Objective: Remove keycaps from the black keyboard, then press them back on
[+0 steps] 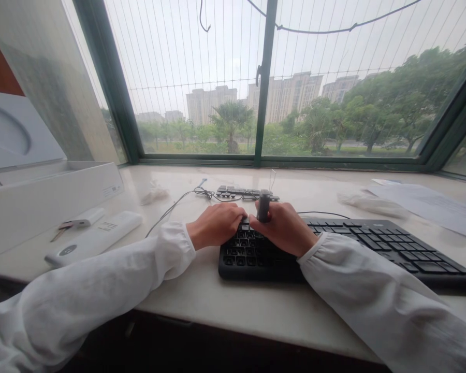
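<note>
A black keyboard [373, 241] lies on the pale counter, and on its left part many keycaps are off, baring the sockets. My left hand [217, 224] is closed at the keyboard's upper left edge, its fingertips curled down and partly hidden. In my right hand [283, 228], over the bare sockets, a black cylindrical-handled tool [263, 206] stands upright. Its lower end is hidden by the hand. A thin wire loop [272, 178] shows just behind the handle; I cannot tell if it belongs to the tool. Loose black keycaps [233, 191] lie behind both hands.
A cable [174, 203] runs across the counter on the left. Nearby are a white device [97, 238], a small white block with keys [87, 217] and an open white box [50, 199]. Crumpled plastic [373, 203] and paper sheets [435, 207] lie at right, below the window [260, 103].
</note>
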### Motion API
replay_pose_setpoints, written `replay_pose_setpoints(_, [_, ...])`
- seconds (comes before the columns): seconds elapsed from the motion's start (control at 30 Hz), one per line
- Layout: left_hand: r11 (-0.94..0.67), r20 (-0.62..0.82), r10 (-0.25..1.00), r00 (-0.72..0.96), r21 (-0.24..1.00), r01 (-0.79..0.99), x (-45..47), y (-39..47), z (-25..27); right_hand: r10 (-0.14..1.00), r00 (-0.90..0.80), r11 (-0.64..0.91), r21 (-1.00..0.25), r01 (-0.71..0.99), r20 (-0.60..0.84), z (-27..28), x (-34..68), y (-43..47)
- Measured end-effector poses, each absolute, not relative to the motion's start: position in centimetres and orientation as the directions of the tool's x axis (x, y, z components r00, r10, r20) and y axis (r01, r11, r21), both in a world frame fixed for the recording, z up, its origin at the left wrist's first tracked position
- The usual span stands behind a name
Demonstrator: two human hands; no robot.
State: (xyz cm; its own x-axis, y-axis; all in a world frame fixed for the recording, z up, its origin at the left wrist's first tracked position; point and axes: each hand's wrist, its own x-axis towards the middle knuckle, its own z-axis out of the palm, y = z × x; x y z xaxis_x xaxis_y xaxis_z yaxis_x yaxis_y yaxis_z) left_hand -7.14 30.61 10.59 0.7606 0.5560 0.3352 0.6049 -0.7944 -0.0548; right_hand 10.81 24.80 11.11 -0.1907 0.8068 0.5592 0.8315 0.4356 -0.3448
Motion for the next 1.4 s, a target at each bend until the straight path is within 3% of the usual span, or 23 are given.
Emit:
replay_pose_setpoints(0.57, [-0.790, 0.319, 0.579, 0.750, -0.009, 0.613, -7.1, 30.5, 10.8, 0.759, -0.317, 0.556, -0.312, 0.770, 0.569, 11.0, 11.0, 24.2])
replay_pose_setpoints(0.87, [-0.804, 0.331, 0.556, 0.762, -0.021, 0.595, -7.1, 30.5, 10.8, 0.855, -0.131, 0.398, -0.474, 0.786, 0.502, 11.0, 11.0, 25.5])
replay_pose_setpoints(1.1, [-0.811, 0.334, 0.548, 0.767, -0.009, 0.584, -7.2, 30.5, 10.7, 0.843, -0.159, 0.411, -0.425, 0.807, 0.513, 11.5, 11.0, 24.8])
replay_pose_setpoints(1.4, [-0.815, 0.336, 0.543, 0.770, -0.013, 0.580, -7.1, 30.3, 11.0, 0.872, -0.158, 0.394, -0.473, 0.788, 0.464, 11.6, 11.0, 25.0])
